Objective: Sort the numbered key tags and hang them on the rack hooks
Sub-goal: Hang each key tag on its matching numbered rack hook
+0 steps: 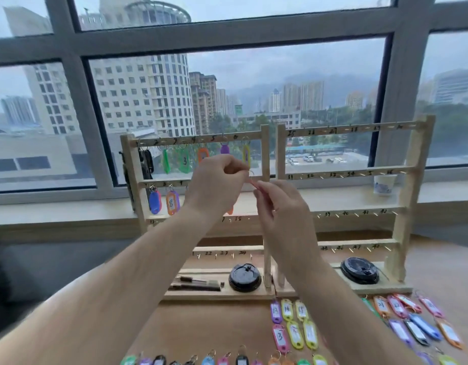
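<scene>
At the far edge of the table, toward its left, stands your left rack [201, 139]. Its top bar carries hung tags [184, 160] in green, orange, purple and yellow. The bar below holds a blue tag [155, 202] and an orange tag marked 8 [172, 202]. On that rack's base lie two dark pens [197, 283] and, just right of them, a black round lid [245, 277].

Your left hand [219, 185] is raised in front of this rack, its fingers curled and pinched on the small metal ring [251, 173] of a red key tag [254, 183]. The tag shows only as a thin edge-on sliver between your hands, and its number cannot be read. Your right hand [280, 206] pinches the tag's body from the other side, so the two hands meet on this one tag at the height of the left rack's second bar.

Further right, touching the first, stands the right rack [354, 173], with numbered bars and bare hooks. A second black lid [359, 270] sits on its base. A paper cup [384, 184] stands on the windowsill behind it.

Loose tags lie on the table near its near edge: a block of purple, yellow and pink ones [294, 329], a row along the near edge [209, 360], and a scattered group [417, 321] toward the right edge.
</scene>
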